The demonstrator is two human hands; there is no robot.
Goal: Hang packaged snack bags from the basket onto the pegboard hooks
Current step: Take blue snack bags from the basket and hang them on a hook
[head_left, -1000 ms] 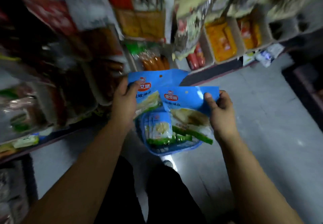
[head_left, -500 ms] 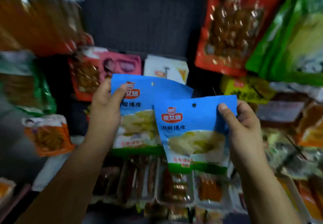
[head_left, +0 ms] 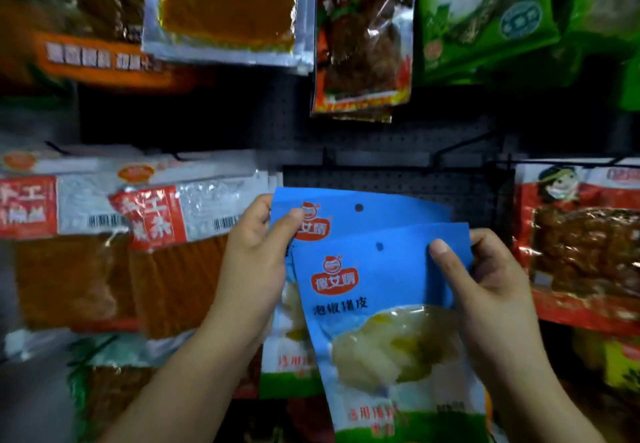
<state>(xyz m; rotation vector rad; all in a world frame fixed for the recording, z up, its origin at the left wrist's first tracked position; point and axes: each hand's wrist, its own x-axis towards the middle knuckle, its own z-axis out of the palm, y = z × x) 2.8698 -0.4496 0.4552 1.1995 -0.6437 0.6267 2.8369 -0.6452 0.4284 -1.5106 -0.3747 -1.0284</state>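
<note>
Two blue snack bags are held up in front of the dark pegboard [head_left: 398,183]. My left hand [head_left: 256,255] pinches the top left corner of the rear blue bag [head_left: 374,210], whose hang hole shows near its top edge. My right hand [head_left: 485,287] grips the upper right edge of the front blue bag [head_left: 374,332], thumb on its face. The front bag overlaps the rear one and tilts slightly. A bare black hook [head_left: 460,146] sticks out of the pegboard above the bags. The basket is out of view.
Red-and-white packs of orange strips [head_left: 166,242] hang to the left. A red pack [head_left: 585,252] hangs on the right. Above hang a silver-edged orange pack [head_left: 225,10], a dark red pack [head_left: 363,37] and green packs [head_left: 485,17].
Both hands rose with the blue bags from over the basket to the pegboard. The view swung up from the floor to the shelf, and the basket left the frame.
</note>
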